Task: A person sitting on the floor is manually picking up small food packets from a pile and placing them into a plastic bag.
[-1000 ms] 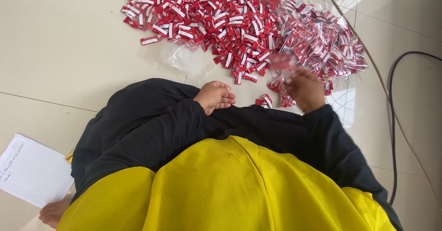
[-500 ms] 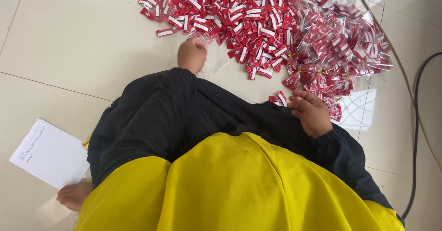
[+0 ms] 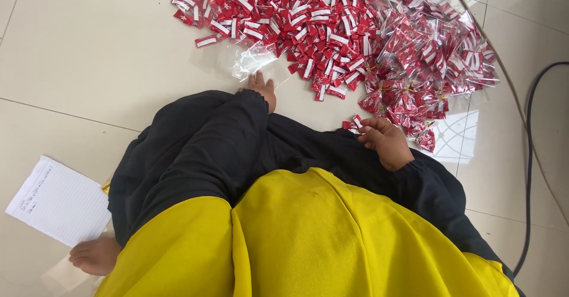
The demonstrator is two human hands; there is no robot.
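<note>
A big heap of small red and white wrapped pieces (image 3: pixel 284 13) lies on the tiled floor ahead of me. Beside it on the right is a pile of clear bags filled with those pieces (image 3: pixel 432 54) and tied with gold ties. My left hand (image 3: pixel 261 90), in a black sleeve, is stretched forward, its fingers spread and touching the edge of some empty clear bags (image 3: pixel 252 57). My right hand (image 3: pixel 385 142) rests near my lap with its fingers curled on a few red and white pieces (image 3: pixel 354 122).
A lined sheet of paper (image 3: pixel 59 199) lies on the floor at the left, next to my bare foot (image 3: pixel 95 255). A black cable (image 3: pixel 527 155) runs along the right side. My black and yellow clothing (image 3: pixel 308 238) fills the lower view.
My left hand has gone from my lap out to the heap, then back a little onto the empty clear bags. My right hand stayed by the filled bags, drawing slightly toward my lap.
</note>
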